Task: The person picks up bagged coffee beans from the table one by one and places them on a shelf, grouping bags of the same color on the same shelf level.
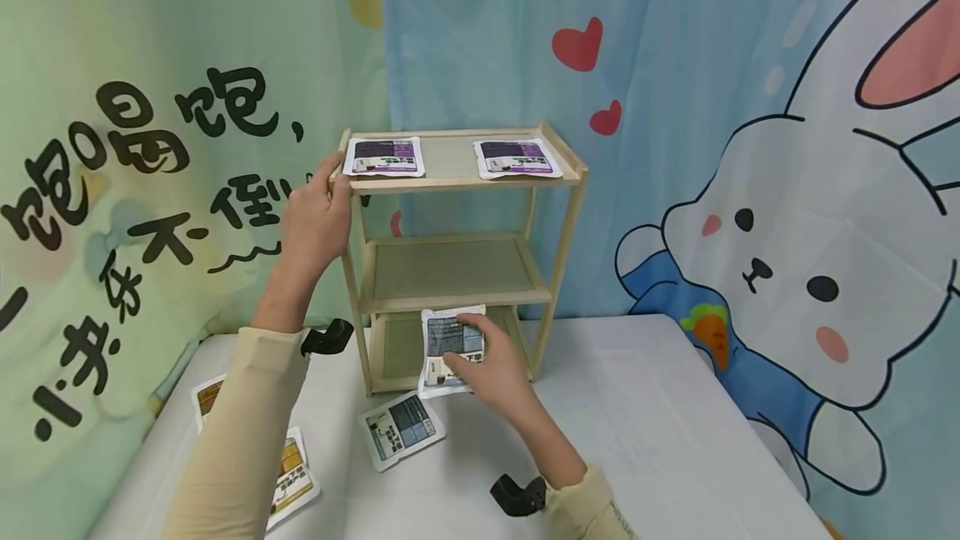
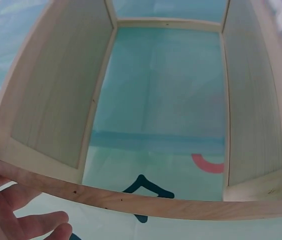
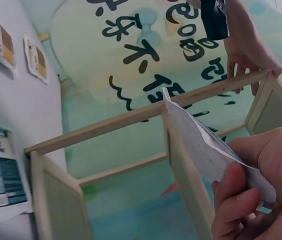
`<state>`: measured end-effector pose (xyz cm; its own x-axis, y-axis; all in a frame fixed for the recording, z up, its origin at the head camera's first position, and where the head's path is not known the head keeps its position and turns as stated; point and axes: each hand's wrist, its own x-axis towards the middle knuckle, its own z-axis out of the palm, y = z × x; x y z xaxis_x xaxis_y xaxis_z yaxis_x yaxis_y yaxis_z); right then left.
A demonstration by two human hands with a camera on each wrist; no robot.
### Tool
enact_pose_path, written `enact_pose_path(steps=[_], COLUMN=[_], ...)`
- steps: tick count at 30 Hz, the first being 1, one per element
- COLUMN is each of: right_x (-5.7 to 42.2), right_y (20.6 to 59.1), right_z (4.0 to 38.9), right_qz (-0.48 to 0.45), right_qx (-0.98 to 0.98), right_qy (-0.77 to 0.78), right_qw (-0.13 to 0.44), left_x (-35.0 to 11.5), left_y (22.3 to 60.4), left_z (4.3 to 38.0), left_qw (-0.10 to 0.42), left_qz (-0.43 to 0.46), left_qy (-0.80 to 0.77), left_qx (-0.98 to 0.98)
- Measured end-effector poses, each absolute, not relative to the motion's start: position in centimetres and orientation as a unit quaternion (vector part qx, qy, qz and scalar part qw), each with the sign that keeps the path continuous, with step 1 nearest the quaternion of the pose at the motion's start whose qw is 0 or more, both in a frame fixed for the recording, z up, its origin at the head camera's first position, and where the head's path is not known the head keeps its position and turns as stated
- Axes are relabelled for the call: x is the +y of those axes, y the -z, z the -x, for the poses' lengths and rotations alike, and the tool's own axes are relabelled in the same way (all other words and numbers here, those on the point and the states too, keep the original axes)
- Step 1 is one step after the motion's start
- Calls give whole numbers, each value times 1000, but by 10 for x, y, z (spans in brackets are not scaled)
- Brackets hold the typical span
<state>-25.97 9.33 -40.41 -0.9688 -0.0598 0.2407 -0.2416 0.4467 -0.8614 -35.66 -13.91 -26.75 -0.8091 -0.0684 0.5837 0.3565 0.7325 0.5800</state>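
A three-tier wooden shelf [image 1: 453,185] stands on the white table. My left hand [image 1: 318,211] grips its top tier at the left front corner; in the left wrist view, fingers [image 2: 43,225] show behind the post. My right hand [image 1: 498,369] pinches a white pouch [image 1: 438,348] with a blue-grey label between thumb and fingers, in front of the bottom tier. From the side, the pouch [image 3: 201,142] appears thin and tilted. A similar blue-grey pouch [image 1: 401,430] lies on the table just below it. Two purple-labelled pouches, left [image 1: 384,157] and right [image 1: 517,158], lie on the top tier.
Two pouches with yellow-brown labels, one nearer [image 1: 294,477] and one farther [image 1: 206,398], lie on the table [image 1: 637,432] at the left, partly behind my left sleeve. Printed curtains [image 1: 480,40] hang close behind the shelf and along both sides.
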Motion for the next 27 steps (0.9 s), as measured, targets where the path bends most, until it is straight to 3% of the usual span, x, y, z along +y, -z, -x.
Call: enact_pose_path(steps=[27], right_x=[41], right_y=[342], right_z=[328], right_qz=[-129], right_qx=[-841], right_qy=[-523], right_qw=[55], left_x=[-135], left_y=[270], left_z=[357], left_qw=[307], left_qz=[70], left_qy=[357], left_qx=[-879])
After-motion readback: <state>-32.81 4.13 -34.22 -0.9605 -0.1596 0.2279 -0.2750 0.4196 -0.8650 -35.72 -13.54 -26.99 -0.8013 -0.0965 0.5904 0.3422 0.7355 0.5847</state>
